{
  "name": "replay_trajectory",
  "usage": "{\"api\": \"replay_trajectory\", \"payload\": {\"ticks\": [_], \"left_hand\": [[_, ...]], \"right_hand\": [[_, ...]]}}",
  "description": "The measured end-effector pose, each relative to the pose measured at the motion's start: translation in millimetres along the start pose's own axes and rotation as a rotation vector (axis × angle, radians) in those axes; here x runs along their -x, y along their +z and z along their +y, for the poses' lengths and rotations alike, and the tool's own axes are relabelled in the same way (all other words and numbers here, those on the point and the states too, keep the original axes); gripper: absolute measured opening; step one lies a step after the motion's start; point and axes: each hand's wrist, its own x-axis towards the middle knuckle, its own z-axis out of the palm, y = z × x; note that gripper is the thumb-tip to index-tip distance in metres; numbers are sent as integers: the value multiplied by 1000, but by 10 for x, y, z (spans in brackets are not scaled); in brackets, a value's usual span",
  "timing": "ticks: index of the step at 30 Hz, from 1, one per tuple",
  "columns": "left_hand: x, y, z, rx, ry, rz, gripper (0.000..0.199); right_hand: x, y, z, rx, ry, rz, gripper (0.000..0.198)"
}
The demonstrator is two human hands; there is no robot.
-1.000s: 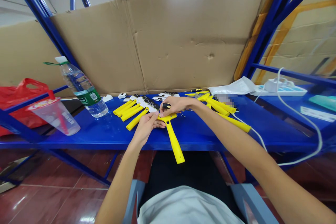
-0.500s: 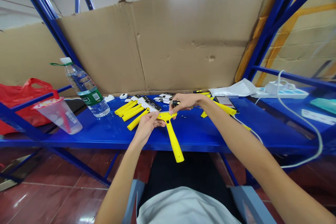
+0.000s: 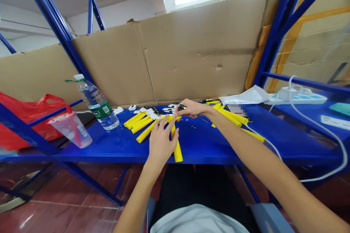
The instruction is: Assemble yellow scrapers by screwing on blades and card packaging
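Note:
A yellow T-shaped scraper handle (image 3: 178, 151) lies in front of me, its grip end at the table's front edge. My left hand (image 3: 162, 139) is over its crosspiece, fingers spread and thumb apart; its fingertips partly cover the head. My right hand (image 3: 191, 107) is closed around a screwdriver (image 3: 181, 107): the dark butt shows above the fingers, and a thin shaft points down to the right. Its fingertips meet the crosspiece's right end, where the contact is hidden. Several yellow handles (image 3: 140, 125) with black-and-white blade pieces (image 3: 154, 112) lie to the left.
More yellow handles (image 3: 232, 117) lie right, near a white plastic bag (image 3: 243, 96). Small white bits (image 3: 193, 127) are scattered centrally. A water bottle (image 3: 102, 111), lidded cup (image 3: 73, 131) and red bag (image 3: 41, 116) stand left. A white cable (image 3: 322, 123) loops right. Cardboard (image 3: 197, 51) walls the back.
My left hand has moved from gripping the crosspiece's left end to spreading over it. The scraper handle has shifted slightly and now lies lower against the table. My right hand keeps the screwdriver.

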Motion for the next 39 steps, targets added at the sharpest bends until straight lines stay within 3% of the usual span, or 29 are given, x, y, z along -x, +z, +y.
{"api": "replay_trajectory", "payload": {"ticks": [6, 11, 21, 35, 39], "left_hand": [[-27, -112, 141, -221, -87, -106, 55], [-59, -111, 144, -209, -111, -159, 62], [-34, -76, 52, 81, -85, -58, 59], [-71, -125, -15, 89, -127, -37, 57], [-67, -123, -68, 70, -62, 5, 57]], "right_hand": [[8, 81, -83, -88, -53, 45, 41], [17, 71, -93, -163, -61, 54, 41], [25, 43, -84, -188, -88, 29, 43], [72, 44, -147, -200, -124, -3, 45], [82, 19, -142, -213, -117, -22, 43]]}}
